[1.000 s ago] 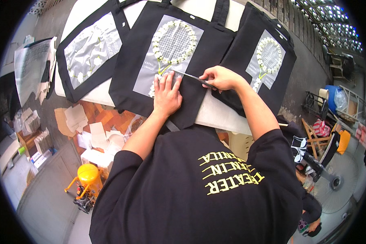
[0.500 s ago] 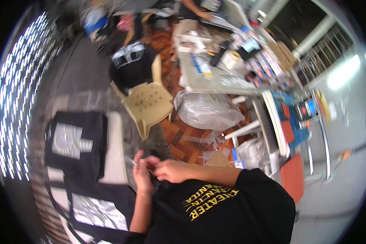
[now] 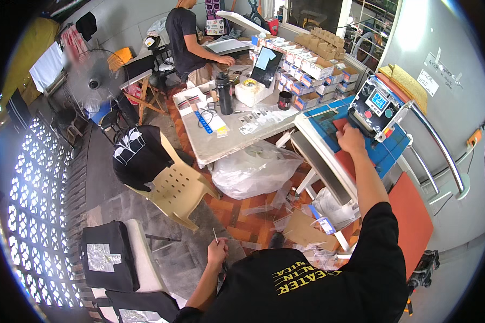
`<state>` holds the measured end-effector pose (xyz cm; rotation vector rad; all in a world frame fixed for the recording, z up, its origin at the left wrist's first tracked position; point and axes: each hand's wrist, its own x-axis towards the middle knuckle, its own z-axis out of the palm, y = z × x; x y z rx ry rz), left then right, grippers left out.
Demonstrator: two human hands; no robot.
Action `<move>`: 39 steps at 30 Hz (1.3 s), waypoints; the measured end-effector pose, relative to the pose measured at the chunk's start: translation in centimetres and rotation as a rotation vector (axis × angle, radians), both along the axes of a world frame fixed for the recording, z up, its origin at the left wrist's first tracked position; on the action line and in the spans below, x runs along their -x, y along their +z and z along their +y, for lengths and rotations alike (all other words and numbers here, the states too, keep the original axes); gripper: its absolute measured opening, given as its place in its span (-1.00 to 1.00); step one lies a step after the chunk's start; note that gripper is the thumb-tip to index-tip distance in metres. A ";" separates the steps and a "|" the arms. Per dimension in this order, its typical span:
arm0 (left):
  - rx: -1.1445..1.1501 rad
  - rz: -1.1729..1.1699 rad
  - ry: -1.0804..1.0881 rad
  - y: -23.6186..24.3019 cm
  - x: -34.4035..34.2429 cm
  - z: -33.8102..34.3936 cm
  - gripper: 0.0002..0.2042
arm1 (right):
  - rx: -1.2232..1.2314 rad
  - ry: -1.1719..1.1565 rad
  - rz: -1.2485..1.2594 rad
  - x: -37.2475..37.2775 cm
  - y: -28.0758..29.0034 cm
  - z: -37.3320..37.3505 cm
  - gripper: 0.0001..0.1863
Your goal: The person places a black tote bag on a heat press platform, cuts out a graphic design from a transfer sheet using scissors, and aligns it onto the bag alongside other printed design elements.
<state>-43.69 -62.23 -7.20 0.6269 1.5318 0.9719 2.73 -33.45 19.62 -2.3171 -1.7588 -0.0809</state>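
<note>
My right hand (image 3: 352,140) reaches far over to the right, its fingers closed at the edge of a red-orange sheet (image 3: 345,162) on the heat press. A blue base (image 3: 389,162) lies under it, and the press's control box (image 3: 378,102) stands just beyond the hand. Low in the middle, my left hand (image 3: 217,252) is closed around a thin, pale, pointed tool (image 3: 215,234) whose tip sticks up; its exact kind is too small to tell. Black shirts with grey prints (image 3: 109,257) lie on a pale board at lower left.
A beige plastic chair (image 3: 180,185) with a black shirt over its back stands ahead. Beyond is a table (image 3: 199,141) with a black bottle (image 3: 224,94), a mug and stacked small boxes (image 3: 307,67). A co-worker (image 3: 186,40) works behind it. A plastic bag (image 3: 256,169) bulges below.
I have turned right, away from the black shirts. My hands have parted: the right has stretched out to the heat press, and the left stays low with the pointed tool.
</note>
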 end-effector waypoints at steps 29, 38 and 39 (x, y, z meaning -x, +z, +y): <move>-0.398 0.237 -0.661 5.2 -17.6 33.8 -0.73 | -0.753 -0.036 0.027 -5.0 1.3 -12.8 -0.62; -0.555 0.735 -0.746 8.6 -34.6 50.6 -0.50 | -0.280 -0.212 0.962 0.4 -5.3 -30.1 -0.89; -0.518 0.753 -0.738 7.7 -33.6 54.8 -0.49 | -0.238 -0.146 0.941 1.7 -4.4 -27.4 -0.88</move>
